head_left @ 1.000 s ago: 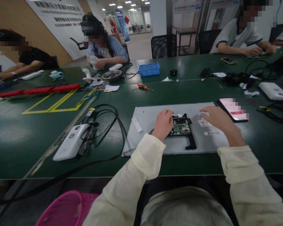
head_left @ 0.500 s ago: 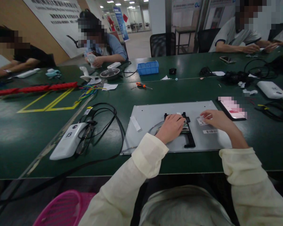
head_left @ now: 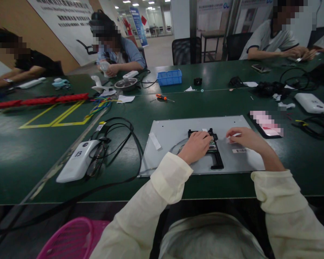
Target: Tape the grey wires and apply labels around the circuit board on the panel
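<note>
Left grip (head_left: 196,145) over green board (head_left: 212,145), right grip (head_left: 244,137) curled; cannot tell if holding. Black angular frame (head_left: 218,160), flat grey panel (head_left: 172,129).

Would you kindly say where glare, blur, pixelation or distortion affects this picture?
Head view: pale sheen on the green table; head view: blocky pixelation over much of the phone; head view: barcode label near the right hand too soft to read; head view: wall sign slants, perhaps partly wide-angle distortion.

Across goes the left hand (head_left: 197,144), now over the circuit board (head_left: 212,145), while the right hand (head_left: 247,138) has curled inward
</note>
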A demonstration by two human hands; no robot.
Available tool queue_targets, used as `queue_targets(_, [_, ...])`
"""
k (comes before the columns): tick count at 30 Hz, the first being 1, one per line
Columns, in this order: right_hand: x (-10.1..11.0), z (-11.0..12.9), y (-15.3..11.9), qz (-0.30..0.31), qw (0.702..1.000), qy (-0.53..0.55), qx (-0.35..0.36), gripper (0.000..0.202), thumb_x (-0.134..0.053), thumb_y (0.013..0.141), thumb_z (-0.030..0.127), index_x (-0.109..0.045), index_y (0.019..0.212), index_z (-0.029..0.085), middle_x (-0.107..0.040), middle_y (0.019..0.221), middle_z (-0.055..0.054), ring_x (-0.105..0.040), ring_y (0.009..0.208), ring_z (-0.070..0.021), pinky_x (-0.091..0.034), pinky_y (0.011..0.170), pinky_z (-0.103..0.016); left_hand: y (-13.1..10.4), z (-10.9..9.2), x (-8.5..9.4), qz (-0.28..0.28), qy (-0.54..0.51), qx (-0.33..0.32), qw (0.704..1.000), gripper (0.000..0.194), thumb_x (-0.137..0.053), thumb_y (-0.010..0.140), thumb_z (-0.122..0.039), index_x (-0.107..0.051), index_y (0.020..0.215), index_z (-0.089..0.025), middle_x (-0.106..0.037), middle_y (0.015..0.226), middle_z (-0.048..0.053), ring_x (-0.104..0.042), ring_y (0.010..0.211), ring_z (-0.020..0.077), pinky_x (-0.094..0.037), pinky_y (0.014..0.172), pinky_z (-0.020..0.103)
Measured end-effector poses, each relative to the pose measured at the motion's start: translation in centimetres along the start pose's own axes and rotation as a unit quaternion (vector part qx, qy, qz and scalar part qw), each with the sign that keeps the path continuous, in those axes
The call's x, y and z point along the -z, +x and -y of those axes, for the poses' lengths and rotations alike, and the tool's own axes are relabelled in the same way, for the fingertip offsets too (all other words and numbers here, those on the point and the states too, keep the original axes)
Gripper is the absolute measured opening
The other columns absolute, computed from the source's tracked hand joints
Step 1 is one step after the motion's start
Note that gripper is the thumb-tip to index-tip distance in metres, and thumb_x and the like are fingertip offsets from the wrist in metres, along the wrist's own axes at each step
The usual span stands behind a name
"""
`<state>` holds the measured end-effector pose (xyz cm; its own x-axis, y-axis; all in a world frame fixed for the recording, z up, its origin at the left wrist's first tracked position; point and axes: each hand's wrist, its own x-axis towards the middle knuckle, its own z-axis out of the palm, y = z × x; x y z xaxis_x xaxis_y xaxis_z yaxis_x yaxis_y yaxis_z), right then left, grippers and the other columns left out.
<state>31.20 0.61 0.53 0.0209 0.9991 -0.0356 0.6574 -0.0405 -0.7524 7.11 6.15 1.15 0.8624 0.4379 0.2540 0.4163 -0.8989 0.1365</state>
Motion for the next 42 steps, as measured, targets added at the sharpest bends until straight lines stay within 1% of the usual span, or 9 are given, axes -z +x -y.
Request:
queue_targets(3, [-0.7, 1.1, -0.3, 0.053, 0.992, 0.114, -0.006, 0.021, -0.059, 0.079, 0.032, -0.066, 0.093, 0.018, -0.069, 0.083, -0.006, -0.067, 0.071, -0.0179, -0.053, 0.064, -0.029, 0.0, 0.0, 0.0, -0.001, -0.001, 0.001, 1.000, 0.026, -0.040, 0.092, -0.015, -0.055, 0.113, -0.017, -0.057, 0.114, 0.009, -0.052, 0.108, 0.0207, -0.039, 0.094, 0.037])
queue_targets(7, [-1.7, 2.1, -0.5, 0.086, 0.977, 0.183, -0.074, 0.025, -0.062, 0.079, 0.034, -0.063, 0.098, 0.018, -0.068, 0.075, -0.005, -0.068, 0.067, -0.0174, -0.051, 0.054, -0.024, 0.0, 0.0, 0.0, 0.004, -0.002, 0.001, 1.000, 0.025, -0.040, 0.092, -0.016, -0.055, 0.112, -0.017, -0.057, 0.113, 0.008, -0.051, 0.107, 0.0200, -0.039, 0.094, 0.036])
queue_targets(9, [-1.9, 2.1, -0.5, 0.088, 0.970, 0.210, -0.090, 0.025, -0.063, 0.079, 0.034, -0.062, 0.099, 0.020, -0.068, 0.080, -0.005, -0.069, 0.071, -0.0175, -0.053, 0.056, -0.024, 0.1, 0.0, 0.0, 0.008, -0.001, -0.001, 1.000, 0.025, -0.040, 0.092, -0.015, -0.055, 0.112, -0.017, -0.056, 0.113, 0.008, -0.051, 0.107, 0.0199, -0.039, 0.094, 0.036])
queue_targets(12, [-2.0, 1.8, -0.3, 0.095, 0.965, 0.235, -0.072, 0.025, -0.065, 0.077, 0.035, -0.064, 0.097, 0.020, -0.068, 0.093, -0.006, -0.069, 0.080, -0.0180, -0.055, 0.064, -0.027, 0.1, 0.0, 0.0, 0.008, -0.002, 0.001, 1.000, 0.025, -0.040, 0.092, -0.016, -0.055, 0.111, -0.016, -0.056, 0.113, 0.009, -0.052, 0.106, 0.0202, -0.039, 0.094, 0.036])
queue_targets(15, [-1.8, 1.6, -0.2, 0.108, 0.968, 0.221, -0.047, 0.027, -0.066, 0.077, 0.038, -0.067, 0.096, 0.019, -0.069, 0.093, -0.007, -0.066, 0.083, -0.0178, -0.055, 0.069, -0.028, 0.1, 0.0, -0.1, 0.003, -0.001, 0.002, 1.000, 0.025, -0.040, 0.092, -0.016, -0.056, 0.111, -0.016, -0.057, 0.112, 0.008, -0.051, 0.106, 0.0203, -0.039, 0.093, 0.036])
queue_targets(19, [-1.6, 1.7, -0.3, 0.117, 0.978, 0.171, -0.037, 0.033, -0.062, 0.079, 0.037, -0.067, 0.106, 0.019, -0.068, 0.090, -0.006, -0.063, 0.077, -0.0154, -0.053, 0.068, -0.029, 0.0, 0.0, -0.1, -0.005, 0.004, 0.000, 1.000, 0.026, -0.040, 0.092, -0.015, -0.055, 0.112, -0.016, -0.057, 0.114, 0.008, -0.051, 0.106, 0.0208, -0.039, 0.093, 0.036])
queue_targets(23, [-1.6, 2.0, -0.3, 0.128, 0.979, 0.156, -0.017, 0.042, -0.061, 0.079, 0.033, -0.059, 0.119, 0.021, -0.065, 0.086, -0.004, -0.061, 0.069, -0.0137, -0.051, 0.062, -0.028, 0.0, -0.1, 0.2, -0.017, -0.001, -0.010, 1.000, 0.029, -0.038, 0.092, -0.013, -0.052, 0.117, -0.016, -0.057, 0.117, 0.009, -0.051, 0.109, 0.0212, -0.039, 0.095, 0.037])
queue_targets(28, [-1.9, 2.0, -0.1, 0.125, 0.979, 0.164, -0.008, 0.053, -0.063, 0.077, 0.030, -0.049, 0.127, 0.021, -0.067, 0.083, -0.003, -0.064, 0.077, -0.0177, -0.053, 0.068, -0.031, 0.0, -0.6, 0.7, -0.006, -0.009, -0.071, 0.997, 0.030, -0.035, 0.094, -0.017, -0.053, 0.117, -0.018, -0.056, 0.118, 0.010, -0.050, 0.112, 0.0217, -0.037, 0.096, 0.039])
queue_targets(42, [-2.4, 1.9, -0.3, 0.096, 0.980, 0.173, -0.010, 0.055, -0.061, 0.074, 0.023, -0.048, 0.128, 0.021, -0.071, 0.080, -0.002, -0.068, 0.079, -0.0188, -0.054, 0.076, -0.033, -0.1, -0.8, 0.7, 0.014, -0.011, -0.099, 0.995, 0.029, -0.043, 0.090, -0.018, -0.058, 0.115, -0.020, -0.055, 0.118, 0.010, -0.048, 0.115, 0.0224, -0.037, 0.099, 0.040])
